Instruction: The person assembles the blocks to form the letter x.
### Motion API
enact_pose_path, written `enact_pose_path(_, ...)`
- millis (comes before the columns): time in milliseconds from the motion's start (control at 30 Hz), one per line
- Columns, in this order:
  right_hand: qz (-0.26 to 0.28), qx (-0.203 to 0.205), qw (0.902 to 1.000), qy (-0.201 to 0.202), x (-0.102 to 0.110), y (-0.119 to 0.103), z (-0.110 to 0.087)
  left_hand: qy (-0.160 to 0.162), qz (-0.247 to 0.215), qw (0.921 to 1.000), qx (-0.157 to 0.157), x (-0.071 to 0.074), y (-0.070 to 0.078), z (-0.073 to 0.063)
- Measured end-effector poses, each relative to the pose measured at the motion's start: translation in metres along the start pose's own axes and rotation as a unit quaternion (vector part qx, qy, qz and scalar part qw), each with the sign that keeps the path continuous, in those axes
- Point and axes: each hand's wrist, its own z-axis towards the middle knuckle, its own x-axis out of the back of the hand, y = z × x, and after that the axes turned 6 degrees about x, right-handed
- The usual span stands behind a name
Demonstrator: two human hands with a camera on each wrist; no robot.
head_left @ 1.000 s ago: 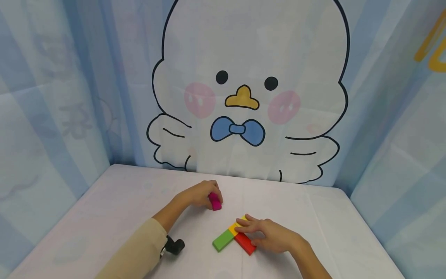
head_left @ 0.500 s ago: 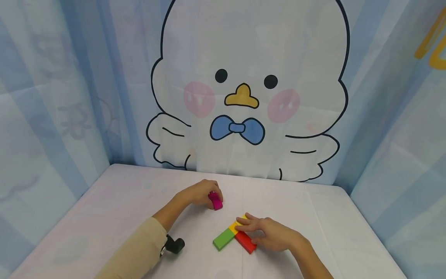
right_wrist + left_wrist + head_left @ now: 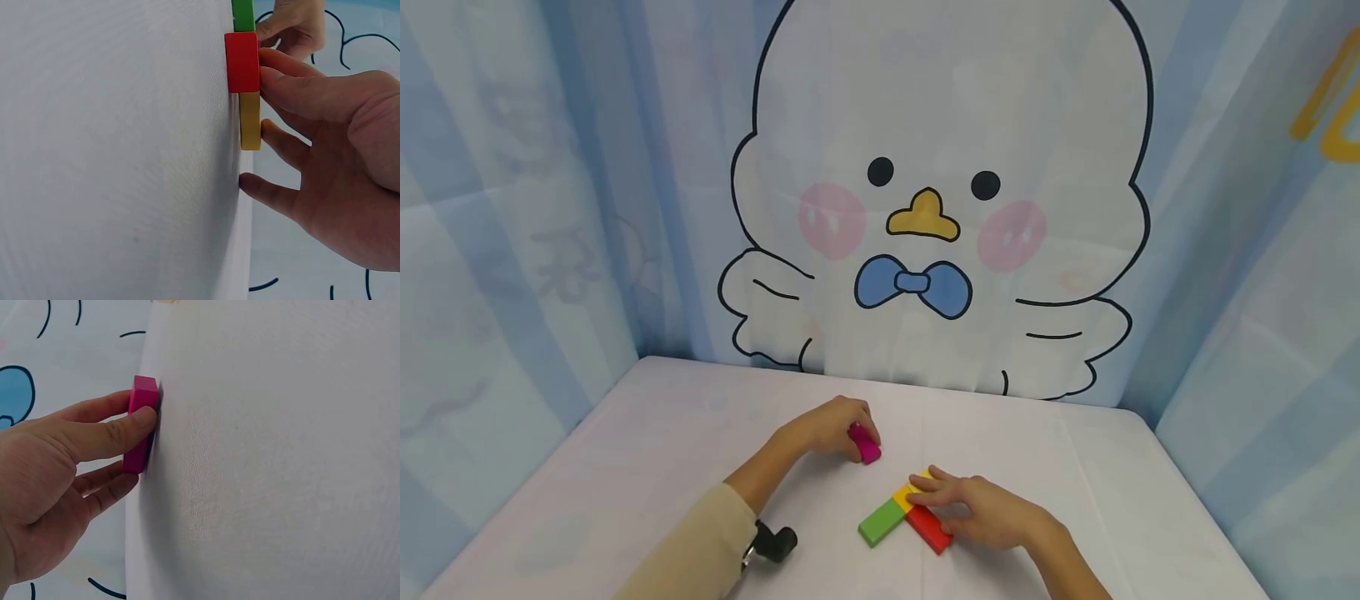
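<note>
My left hand [image 3: 835,427] pinches a magenta block [image 3: 868,450] between thumb and fingers, low over the table at its far middle. The left wrist view shows this magenta block [image 3: 145,394] with the thumb across its face. Closer to me, a green block [image 3: 882,522] and a yellow block [image 3: 904,498] lie end to end in a slanting line. From their join a red block [image 3: 929,530] runs off toward the near right. My right hand [image 3: 988,510] rests over the yellow and red blocks, fingers spread and fairly straight, partly hiding the yellow one.
The blocks lie on a white cloth-covered table [image 3: 647,467]. Behind it hangs a curtain [image 3: 917,100] with a cartoon bird, and blue-white curtains stand on both sides. A black wrist device [image 3: 775,542] sits below my left sleeve.
The magenta block has turned slightly in my left hand, its near end shifting a little to the right. My right hand and the other blocks keep their places; the head view has tilted slightly.
</note>
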Motion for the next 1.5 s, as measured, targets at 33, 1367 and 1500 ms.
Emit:
enact_pose_path(33,-0.001,0.0,1.0,0.0,0.0,0.0,0.0,0.0,0.0,1.0,-0.001,0.0,0.001,-0.001)
enact_pose_path(1367,-0.017,-0.012,0.9998,0.003,0.002,0.001,-0.001,0.016,-0.004,0.9998,-0.014,-0.012,0.029,-0.021)
enact_pose_path(1500,-0.011,-0.012,0.9999,0.002,0.002,0.001,0.0,0.011,-0.003,0.9998,-0.015,-0.011,0.031,-0.022)
